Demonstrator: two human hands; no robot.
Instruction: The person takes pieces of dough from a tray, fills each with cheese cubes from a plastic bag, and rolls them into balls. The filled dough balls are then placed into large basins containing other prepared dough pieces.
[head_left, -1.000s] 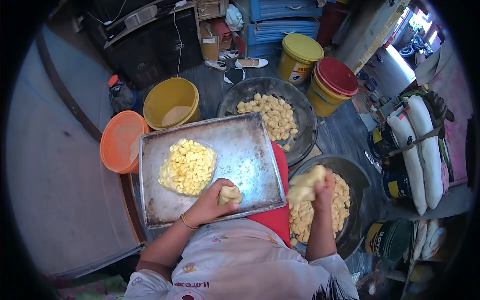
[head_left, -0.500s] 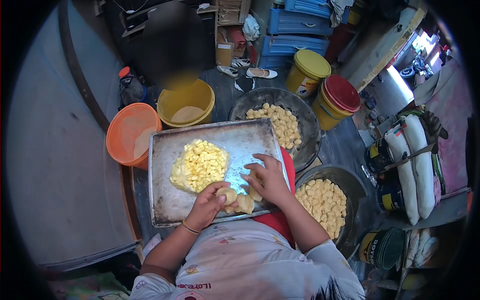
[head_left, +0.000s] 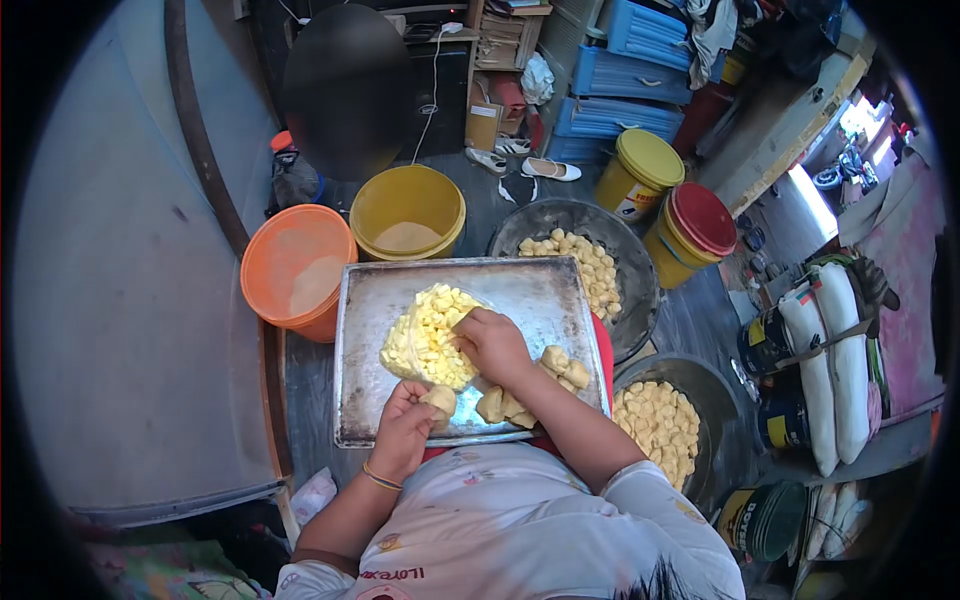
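Observation:
A flattened piece of dough (head_left: 440, 402) is pinched in my left hand (head_left: 401, 432), over the near edge of a worn metal tray (head_left: 535, 290). My right hand (head_left: 497, 350) reaches to the side of a heap of pale yellow cubes (head_left: 428, 335), which sits in a clear plastic bag on the tray. Its fingers are drawn together at the cubes, and what lies between the fingertips is hidden. Several dough lumps (head_left: 505, 408) rest on the tray by my right forearm, which covers part of them.
Beyond the tray stand an orange bucket (head_left: 290, 225) and a yellow bucket (head_left: 450, 225), each with powder inside. To the right, two dark basins (head_left: 640, 300) (head_left: 715, 400) hold many dough balls. Lidded pails (head_left: 655, 160) are behind them, and a wall panel (head_left: 130, 300) is at left.
My right hand has moved from the dough lumps across to the yellow cubes. My left hand still holds its dough, now apart from the other lumps. The view has shifted slightly.

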